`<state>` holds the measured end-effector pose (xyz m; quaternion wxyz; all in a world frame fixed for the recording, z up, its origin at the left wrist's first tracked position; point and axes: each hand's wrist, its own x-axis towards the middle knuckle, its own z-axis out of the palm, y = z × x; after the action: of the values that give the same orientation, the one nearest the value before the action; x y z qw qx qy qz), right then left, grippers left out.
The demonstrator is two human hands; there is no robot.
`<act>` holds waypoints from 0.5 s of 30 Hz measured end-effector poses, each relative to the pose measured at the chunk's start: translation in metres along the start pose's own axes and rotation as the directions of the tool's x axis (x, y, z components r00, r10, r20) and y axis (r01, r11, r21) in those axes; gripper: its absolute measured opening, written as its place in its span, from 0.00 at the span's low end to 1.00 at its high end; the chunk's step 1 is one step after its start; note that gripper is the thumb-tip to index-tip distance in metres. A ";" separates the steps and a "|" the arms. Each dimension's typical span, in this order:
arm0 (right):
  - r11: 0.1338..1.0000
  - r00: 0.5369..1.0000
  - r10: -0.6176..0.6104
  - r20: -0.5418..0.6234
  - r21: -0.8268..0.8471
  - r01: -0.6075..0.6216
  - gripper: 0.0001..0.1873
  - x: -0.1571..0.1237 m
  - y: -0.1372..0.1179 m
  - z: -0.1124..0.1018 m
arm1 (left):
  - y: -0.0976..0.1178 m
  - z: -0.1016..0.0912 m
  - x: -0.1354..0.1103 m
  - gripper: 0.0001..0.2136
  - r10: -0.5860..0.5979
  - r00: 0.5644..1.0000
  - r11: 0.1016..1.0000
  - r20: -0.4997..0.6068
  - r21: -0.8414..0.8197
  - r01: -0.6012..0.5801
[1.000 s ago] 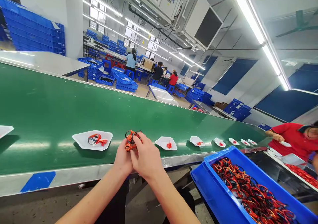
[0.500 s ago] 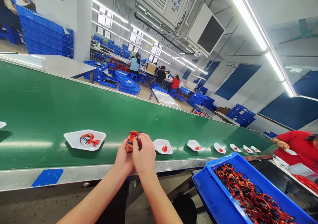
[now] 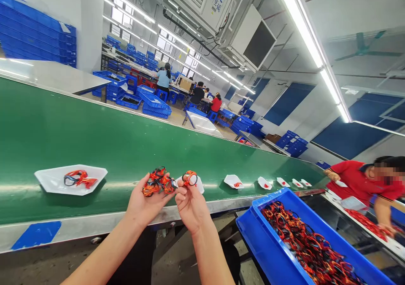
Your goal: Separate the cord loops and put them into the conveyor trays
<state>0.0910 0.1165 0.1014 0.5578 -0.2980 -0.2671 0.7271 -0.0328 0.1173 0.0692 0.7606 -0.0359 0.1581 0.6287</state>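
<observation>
My left hand (image 3: pixel 143 204) is palm up and cups a bunch of red and black wire loops (image 3: pixel 157 182) over the near edge of the green conveyor belt (image 3: pixel 95 141). My right hand (image 3: pixel 189 205) pinches a single red and black wire loop (image 3: pixel 190 177), held just right of the bunch. Behind that loop a white tray (image 3: pixel 199 184) on the belt is partly hidden. Another white tray (image 3: pixel 50 178) to the left carries one wire loop.
A blue bin (image 3: pixel 268 243) full of red and black wire loops stands at my lower right. More small white trays (image 3: pixel 232 180) ride the belt to the right. A person in a red shirt (image 3: pixel 357 179) works at the belt's far right. Blue crates and seated workers fill the background.
My hands have come apart: the right hand has pulled one loop off the bunch, which stays in the left. The trays have shifted left in view.
</observation>
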 end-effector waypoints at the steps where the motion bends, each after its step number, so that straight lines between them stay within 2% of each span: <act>1: 0.999 1.000 0.028 0.010 0.040 -0.028 0.03 -0.002 -0.002 -0.004 | 0.002 -0.001 -0.002 0.13 0.009 1.000 1.000 0.000 0.012 -0.009; 5: 0.992 0.993 0.069 0.093 0.101 -0.078 0.04 -0.009 -0.001 -0.018 | 0.008 -0.002 -0.012 0.14 0.042 0.999 0.999 -0.011 0.035 -0.042; 9: 0.962 0.965 0.122 0.232 0.211 -0.172 0.05 -0.013 0.004 -0.029 | 0.013 -0.003 -0.023 0.14 0.047 0.999 0.998 -0.020 0.042 -0.046; 11: 0.952 0.948 0.146 0.283 0.221 -0.212 0.05 -0.015 0.006 -0.033 | 0.015 -0.003 -0.027 0.14 0.059 0.998 0.997 -0.027 0.050 -0.058; 15: 0.954 0.935 0.146 0.322 0.203 -0.219 0.04 -0.018 0.007 -0.039 | 0.015 -0.003 -0.031 0.14 0.081 0.995 0.996 -0.051 0.051 -0.078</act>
<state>0.1187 0.0995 0.0718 0.4712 -0.1380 -0.2325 0.8396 -0.0526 0.0906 0.0776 0.7311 -0.0278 0.1949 0.6532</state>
